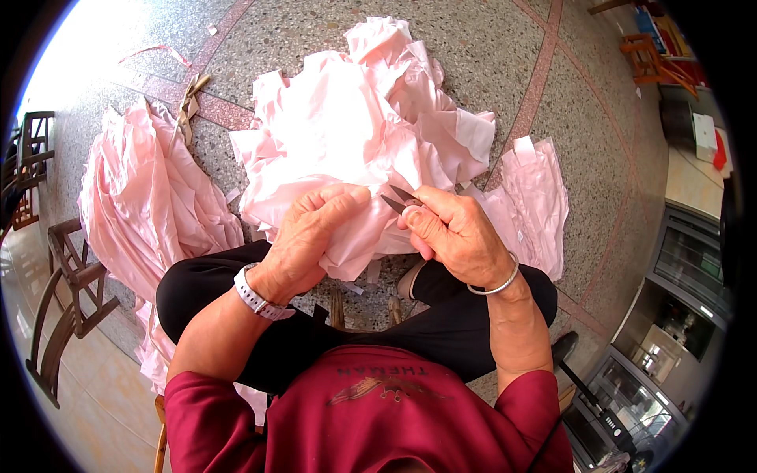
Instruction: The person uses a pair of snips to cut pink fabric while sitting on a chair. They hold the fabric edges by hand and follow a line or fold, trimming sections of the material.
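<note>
My left hand (311, 229) pinches the near edge of a pale pink cloth (331, 126), which spreads out in a crumpled heap on the floor ahead of my knees. A fold of it hangs down below my fingers. Thread snips (393, 205) with dark pointed blades are in my right hand (461, 236). The blades stand apart and point left, close to my left fingertips and just above the cloth. My right fingers hide the handles. Whether a thread lies between the blades is too small to tell.
More pink cloth is piled on the left (150, 189) and a smaller pile lies on the right (532, 209). A dark wooden chair (79, 272) stands at the left. Brown strips (189, 106) lie on the speckled floor (489, 47). Glass-fronted cabinets (690, 260) line the right side.
</note>
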The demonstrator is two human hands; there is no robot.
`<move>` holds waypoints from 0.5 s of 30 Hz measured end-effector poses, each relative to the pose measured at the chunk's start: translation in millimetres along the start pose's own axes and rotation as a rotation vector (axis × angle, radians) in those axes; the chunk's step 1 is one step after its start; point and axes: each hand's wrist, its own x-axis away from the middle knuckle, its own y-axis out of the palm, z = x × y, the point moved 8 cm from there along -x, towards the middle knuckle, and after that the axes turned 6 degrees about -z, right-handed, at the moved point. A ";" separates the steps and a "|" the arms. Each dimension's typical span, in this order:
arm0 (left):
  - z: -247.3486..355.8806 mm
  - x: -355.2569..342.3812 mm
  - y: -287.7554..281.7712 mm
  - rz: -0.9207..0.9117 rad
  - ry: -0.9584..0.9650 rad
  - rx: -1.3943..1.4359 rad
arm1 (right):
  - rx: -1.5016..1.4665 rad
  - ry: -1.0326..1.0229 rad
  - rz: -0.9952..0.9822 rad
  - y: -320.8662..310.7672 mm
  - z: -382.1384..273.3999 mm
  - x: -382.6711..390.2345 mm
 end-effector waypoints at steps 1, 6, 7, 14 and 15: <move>-0.2 0.1 0.4 -0.009 -0.003 0.000 | 0.017 -0.022 0.004 0.0 -0.9 0.0; -5.0 0.7 0.2 0.025 -0.027 0.017 | 0.067 -0.103 0.024 0.6 -0.5 -1.0; -5.5 0.7 0.4 0.014 -0.033 0.005 | 0.045 -0.093 0.028 0.9 -1.9 -1.0; -2.0 2.0 0.9 -0.004 -0.010 -0.007 | 0.007 -0.070 0.013 2.9 -5.0 -0.9; -1.5 1.8 1.1 -0.012 -0.002 -0.006 | 0.007 -0.069 0.013 2.7 -4.6 -0.9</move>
